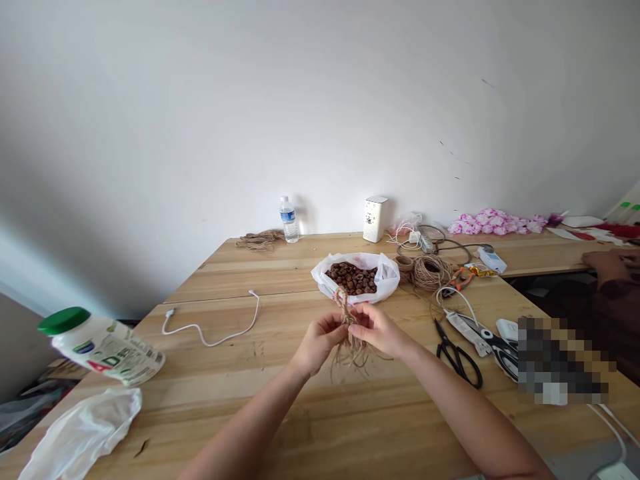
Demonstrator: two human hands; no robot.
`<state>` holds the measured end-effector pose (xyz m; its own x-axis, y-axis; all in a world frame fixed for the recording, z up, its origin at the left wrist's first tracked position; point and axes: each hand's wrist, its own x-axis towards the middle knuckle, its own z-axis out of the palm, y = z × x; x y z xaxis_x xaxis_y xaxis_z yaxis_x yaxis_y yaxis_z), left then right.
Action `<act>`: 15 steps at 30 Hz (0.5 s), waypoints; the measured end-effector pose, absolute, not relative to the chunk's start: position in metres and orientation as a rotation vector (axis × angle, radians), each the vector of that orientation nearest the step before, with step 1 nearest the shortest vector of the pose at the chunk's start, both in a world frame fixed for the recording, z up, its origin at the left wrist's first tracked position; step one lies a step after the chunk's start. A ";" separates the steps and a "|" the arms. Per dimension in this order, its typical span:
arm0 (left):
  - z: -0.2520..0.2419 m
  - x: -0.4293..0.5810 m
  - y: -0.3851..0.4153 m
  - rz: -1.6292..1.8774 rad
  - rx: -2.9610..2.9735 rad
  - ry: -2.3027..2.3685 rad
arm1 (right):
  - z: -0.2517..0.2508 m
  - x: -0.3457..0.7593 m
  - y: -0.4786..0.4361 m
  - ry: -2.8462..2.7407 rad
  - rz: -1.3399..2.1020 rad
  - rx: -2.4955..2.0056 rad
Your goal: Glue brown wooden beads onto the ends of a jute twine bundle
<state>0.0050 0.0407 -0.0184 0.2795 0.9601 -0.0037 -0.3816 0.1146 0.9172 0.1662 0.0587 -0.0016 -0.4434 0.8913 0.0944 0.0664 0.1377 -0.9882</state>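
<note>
Over the middle of the table, my left hand (324,339) and my right hand (376,329) pinch a bundle of jute twine (354,352) between thumbs and fingers. A twisted loop (341,298) of the twine stands up above my fingertips, and loose strands fan out below them. Just behind my hands is a white plastic bag (387,279), its mouth spread around many small brown nut-like pieces (353,278). How the twine is knotted between my fingers is hidden.
To the right lie twine balls (433,272), orange-handled pliers (461,279), black scissors (457,357) and a power strip (467,331). At left are a white cable (210,344), a green-capped jar (107,350) and a plastic bag (87,430). A water bottle (289,221) stands behind. Another person's hand (610,263) shows far right.
</note>
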 end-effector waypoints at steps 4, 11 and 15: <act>-0.016 0.003 0.041 1.031 0.834 0.717 | 0.001 0.166 0.059 -1.536 1.451 -1.085; -0.017 0.007 0.040 1.106 0.943 0.759 | 0.004 0.165 0.057 -1.494 1.539 -1.106; -0.019 0.008 0.040 1.119 0.870 0.798 | 0.001 0.166 0.059 -1.544 1.578 -1.059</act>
